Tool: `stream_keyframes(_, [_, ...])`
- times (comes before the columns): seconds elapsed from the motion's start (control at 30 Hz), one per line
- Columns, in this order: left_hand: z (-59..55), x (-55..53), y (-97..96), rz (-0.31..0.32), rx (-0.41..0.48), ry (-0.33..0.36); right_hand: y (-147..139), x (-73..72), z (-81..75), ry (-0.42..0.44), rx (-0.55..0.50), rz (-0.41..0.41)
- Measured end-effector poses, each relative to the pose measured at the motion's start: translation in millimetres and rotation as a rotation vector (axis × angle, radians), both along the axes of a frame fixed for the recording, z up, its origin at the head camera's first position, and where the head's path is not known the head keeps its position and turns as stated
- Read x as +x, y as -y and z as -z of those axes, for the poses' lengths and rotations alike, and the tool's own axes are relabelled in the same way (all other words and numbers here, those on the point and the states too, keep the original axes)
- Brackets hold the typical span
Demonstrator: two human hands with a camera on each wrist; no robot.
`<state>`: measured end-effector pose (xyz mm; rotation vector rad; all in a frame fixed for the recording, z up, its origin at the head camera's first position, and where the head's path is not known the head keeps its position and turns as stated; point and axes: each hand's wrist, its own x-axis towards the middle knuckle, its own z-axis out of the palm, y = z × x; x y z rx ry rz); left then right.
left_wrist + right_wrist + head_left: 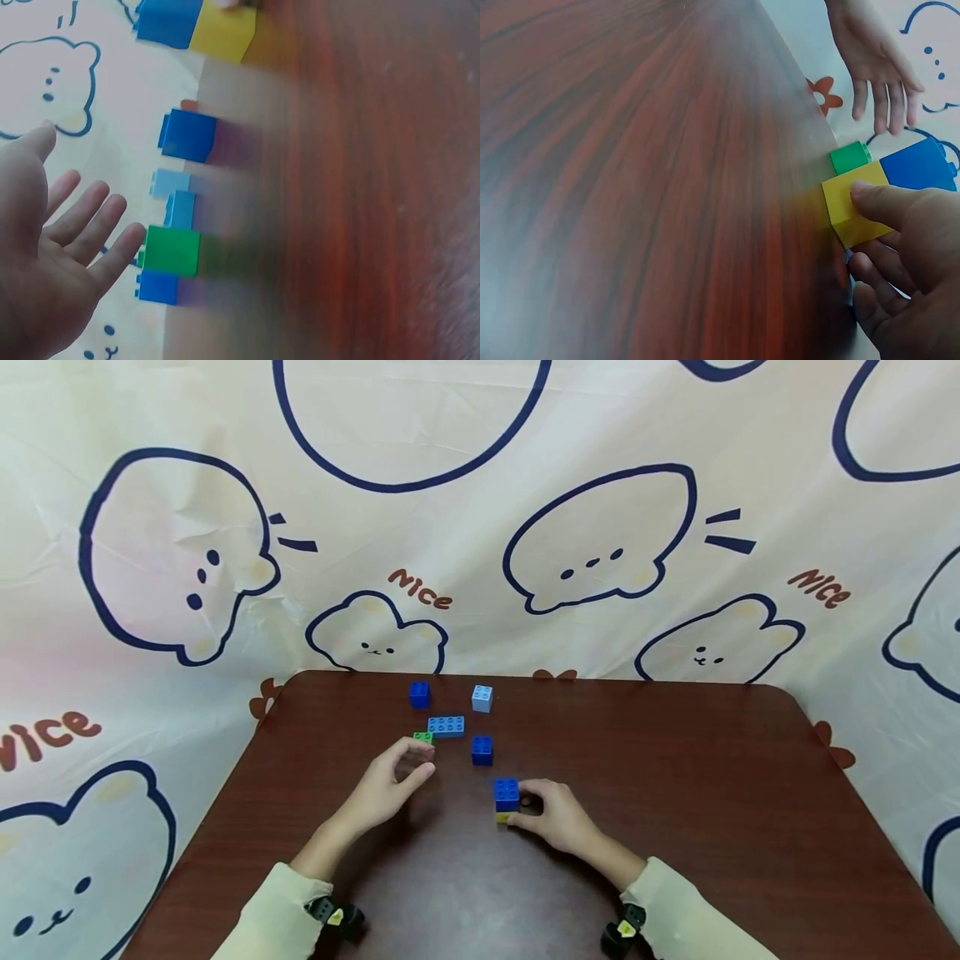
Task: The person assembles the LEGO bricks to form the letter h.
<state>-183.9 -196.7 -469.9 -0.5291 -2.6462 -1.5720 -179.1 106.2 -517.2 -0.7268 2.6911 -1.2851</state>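
A blue brick [507,792] sits on top of a yellow brick [855,202], making a short stack near the middle of the table. My right hand [558,814] grips this stack from the right, its thumb against the yellow brick. To the left, my left hand [390,783] is held with fingers spread and nothing in its grasp. Just beyond its fingertips is a green brick [172,251], partly covered by the fingers in the head view. A long light-blue brick [446,727] lies right behind the green one.
Between the hands, farther back, stands a dark blue brick [482,750]. Near the table's back edge are another blue brick [419,695] and a small light-blue brick [482,698]. A printed cloth [480,527] hangs behind the brown table [712,793].
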Motion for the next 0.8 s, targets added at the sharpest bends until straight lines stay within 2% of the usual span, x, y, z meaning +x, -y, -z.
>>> stream_keyframes(0.2, [-1.6, -10.5, 12.3, -0.058, 0.008, -0.055, -29, 2.9, -3.0, 0.012, 0.028, 0.019])
stream_keyframes(0.3, [-2.7, -16.0, 17.9, -0.087, 0.006, -0.061, -43, 4.5, -4.3, 0.021, 0.041, 0.031])
stream_keyframes(0.53, [1.8, -29.1, 27.3, -0.130, 0.016, -0.019, -75, 7.3, -5.3, 0.012, 0.057, 0.036])
stream_keyframes(0.8, [15.0, -40.6, 33.4, -0.158, 0.068, 0.034, -102, 12.9, -9.0, 0.039, 0.095, 0.067])
